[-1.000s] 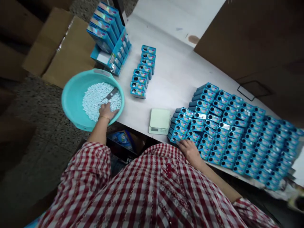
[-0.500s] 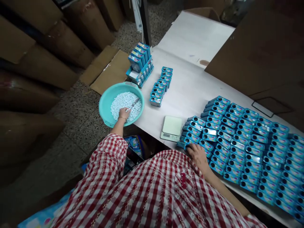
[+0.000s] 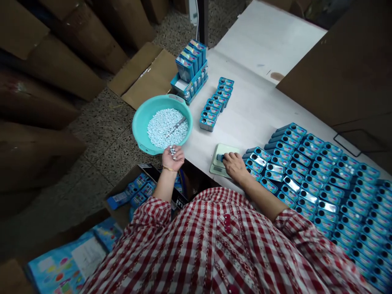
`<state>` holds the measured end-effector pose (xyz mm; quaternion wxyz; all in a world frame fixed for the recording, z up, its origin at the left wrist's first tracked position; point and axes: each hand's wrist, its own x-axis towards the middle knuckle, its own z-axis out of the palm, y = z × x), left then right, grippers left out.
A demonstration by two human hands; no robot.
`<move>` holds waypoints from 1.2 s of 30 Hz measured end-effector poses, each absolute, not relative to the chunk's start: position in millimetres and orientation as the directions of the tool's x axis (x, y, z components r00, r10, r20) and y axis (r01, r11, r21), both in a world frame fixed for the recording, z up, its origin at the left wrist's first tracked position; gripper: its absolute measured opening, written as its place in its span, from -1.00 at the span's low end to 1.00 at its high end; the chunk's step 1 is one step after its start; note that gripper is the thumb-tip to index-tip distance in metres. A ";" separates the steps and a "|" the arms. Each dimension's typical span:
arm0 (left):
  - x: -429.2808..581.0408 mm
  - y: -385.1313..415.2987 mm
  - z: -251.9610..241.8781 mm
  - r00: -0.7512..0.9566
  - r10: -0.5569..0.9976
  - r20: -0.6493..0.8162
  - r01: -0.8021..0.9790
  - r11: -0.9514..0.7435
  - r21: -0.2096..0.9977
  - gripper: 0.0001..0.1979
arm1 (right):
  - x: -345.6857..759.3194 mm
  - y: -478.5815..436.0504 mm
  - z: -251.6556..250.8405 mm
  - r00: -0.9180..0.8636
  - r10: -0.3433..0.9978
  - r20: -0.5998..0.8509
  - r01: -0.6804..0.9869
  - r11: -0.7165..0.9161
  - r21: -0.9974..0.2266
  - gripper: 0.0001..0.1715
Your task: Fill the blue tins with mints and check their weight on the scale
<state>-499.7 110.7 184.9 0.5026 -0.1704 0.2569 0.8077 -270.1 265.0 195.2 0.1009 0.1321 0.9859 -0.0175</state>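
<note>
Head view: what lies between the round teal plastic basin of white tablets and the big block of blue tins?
Head view: a flat white scale, with the right hand holding a small blue tin on it.

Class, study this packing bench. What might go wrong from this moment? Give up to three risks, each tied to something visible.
1. The left hand cups loose tablets off the table edge, above the floor box; some may spill.
2. The basin seems to jut past the table edge; a knock may tip it.
3. The right hand holds a tin on the scale, close to the packed tins; the forearm may knock them.
</note>
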 end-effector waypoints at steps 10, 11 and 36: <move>-403.8 97.1 158.3 0.007 0.710 -0.704 -0.993 0.087 0.078 -0.84 | -292.1 181.0 218.1 -0.998 -0.048 -0.046 -0.033 0.958 -0.283 -0.68; -399.1 94.1 156.2 0.026 0.678 -0.734 -0.989 0.123 0.078 -0.85 | -294.9 173.8 215.3 -0.993 -0.096 -0.067 -0.073 0.957 -0.282 -0.70; -385.9 86.2 159.2 0.140 0.597 -0.790 -0.983 0.181 -0.037 -0.74 | -292.2 178.5 203.9 -0.967 -0.160 -0.196 -0.071 0.915 -0.398 -0.73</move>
